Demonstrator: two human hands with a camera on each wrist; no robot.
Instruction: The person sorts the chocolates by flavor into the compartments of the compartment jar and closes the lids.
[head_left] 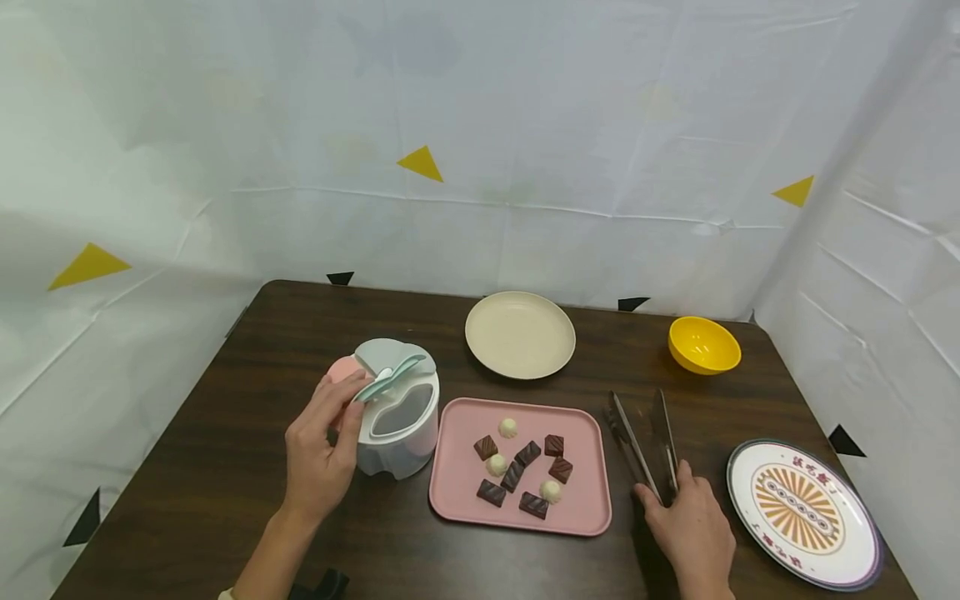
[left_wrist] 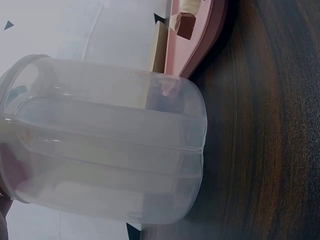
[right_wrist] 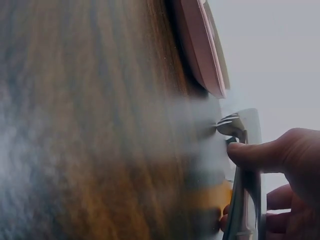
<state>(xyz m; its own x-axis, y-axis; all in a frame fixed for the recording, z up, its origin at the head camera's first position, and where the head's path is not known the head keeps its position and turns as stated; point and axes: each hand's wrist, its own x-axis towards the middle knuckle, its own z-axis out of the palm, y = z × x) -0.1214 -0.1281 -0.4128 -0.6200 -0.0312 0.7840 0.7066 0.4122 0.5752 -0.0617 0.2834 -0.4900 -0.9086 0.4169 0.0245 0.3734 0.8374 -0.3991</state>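
My left hand [head_left: 322, 446] is at the top of a round storage box [head_left: 397, 454] with a translucent body and a sectioned lid in pink, grey and white. Its thumb and fingers pinch the left end of the mint-green lid handle [head_left: 390, 377]. The left wrist view shows the box's cloudy side wall [left_wrist: 110, 145] up close. In my right hand [head_left: 693, 529] are metal tongs [head_left: 634, 442], their arms spread apart and pointing away over the table. The right wrist view shows a fork-like tong tip [right_wrist: 231, 125] past the thumb.
Between the hands lies a pink tray [head_left: 517, 523] with several dark chocolates and three white ones. Behind it is a cream plate [head_left: 520, 335]. A yellow bowl [head_left: 703, 346] stands back right, and a patterned white plate [head_left: 757, 467] sits near the right edge.
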